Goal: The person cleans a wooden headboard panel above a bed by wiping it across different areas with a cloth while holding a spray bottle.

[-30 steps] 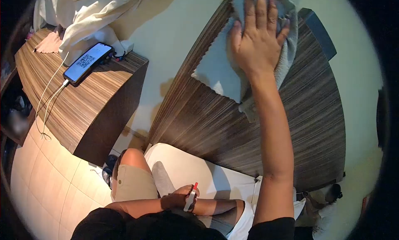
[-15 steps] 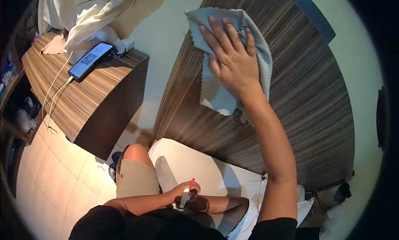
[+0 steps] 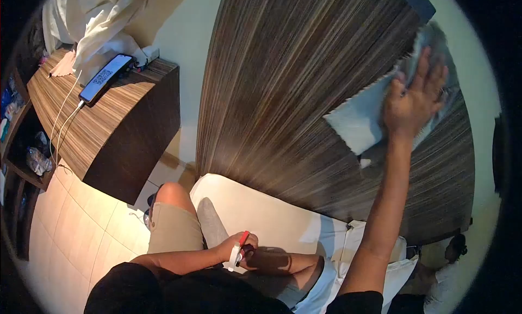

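Note:
My right hand [image 3: 411, 105] lies flat with its fingers spread on a pale grey-blue cloth [image 3: 356, 118], pressing it against the upper right of a dark wood-grain headboard [image 3: 277, 86]. Part of the cloth is hidden under the palm, and one corner hangs below the wrist. Down by my lap, my left hand [image 3: 239, 244] is closed around a spray bottle [image 3: 235, 256], of which a white top and a red part show. Its body is mostly hidden by the fingers.
A phone [image 3: 106, 79] with a charging cable rests on the wood-grain bedside cabinet [image 3: 119, 118] beside bunched curtain fabric [image 3: 98, 26]. The white mattress [image 3: 261, 205] is under my legs. Cluttered shelves [image 3: 24, 145] stand at far left. Another person [image 3: 448, 265] is at lower right.
My right hand and the cloth have moved right across the headboard, from its upper left part toward its right edge. My left hand stays near my lap with the spray bottle.

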### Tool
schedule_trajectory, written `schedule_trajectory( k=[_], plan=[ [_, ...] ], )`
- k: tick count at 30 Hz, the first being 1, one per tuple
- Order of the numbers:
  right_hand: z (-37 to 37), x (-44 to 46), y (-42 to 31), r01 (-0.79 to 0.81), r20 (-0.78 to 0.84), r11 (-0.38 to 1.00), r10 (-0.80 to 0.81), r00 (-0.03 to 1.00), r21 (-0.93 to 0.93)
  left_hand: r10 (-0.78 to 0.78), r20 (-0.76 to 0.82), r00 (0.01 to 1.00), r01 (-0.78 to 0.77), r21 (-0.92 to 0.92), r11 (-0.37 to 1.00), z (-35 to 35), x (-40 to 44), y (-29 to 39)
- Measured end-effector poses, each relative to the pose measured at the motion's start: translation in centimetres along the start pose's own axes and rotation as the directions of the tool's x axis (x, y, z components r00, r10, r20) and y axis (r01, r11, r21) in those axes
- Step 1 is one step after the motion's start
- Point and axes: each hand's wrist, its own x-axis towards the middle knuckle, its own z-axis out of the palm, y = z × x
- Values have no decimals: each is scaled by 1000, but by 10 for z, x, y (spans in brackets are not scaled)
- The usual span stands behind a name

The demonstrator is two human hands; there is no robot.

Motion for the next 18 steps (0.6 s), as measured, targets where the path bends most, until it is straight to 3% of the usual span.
schedule_trajectory(
  k=[6, 7, 9, 10, 11, 12, 14, 18],
  plan=[
    [-20, -50, 35, -264, -12, 958, 265, 964, -115, -41, 4, 999, 39, 262, 964, 1, -4, -7],
    [-20, -62, 36, -256, 2, 959, 259, 966, -120, -48, 2, 999, 46, 248, 968, 3, -3, -3],
    [-22, -84, 34, -391, -32, 910, 390, 920, -138, -191, -75, 979, 201, 174, 964, 7, -6, 0],
    [-27, -91, 24, -424, 6, 892, 430, 903, -154, -67, -25, 997, 71, 268, 961, 3, -10, -16],
    [-27, -103, 24, -416, 15, 895, 424, 906, -159, -69, -26, 997, 74, 256, 964, 6, -17, -28],
    [-23, -117, 24, -422, 15, 892, 430, 903, -160, -281, -84, 956, 280, -26, 960, 11, -25, -39],
    [-21, -139, 19, -429, 53, 879, 448, 892, -206, -144, -22, 989, 146, 198, 969, 5, -12, -21],
    [-12, -160, -9, -413, 84, 865, 452, 888, -287, 13, -130, 991, 14, 208, 978, 8, -12, -25]
  ],
)
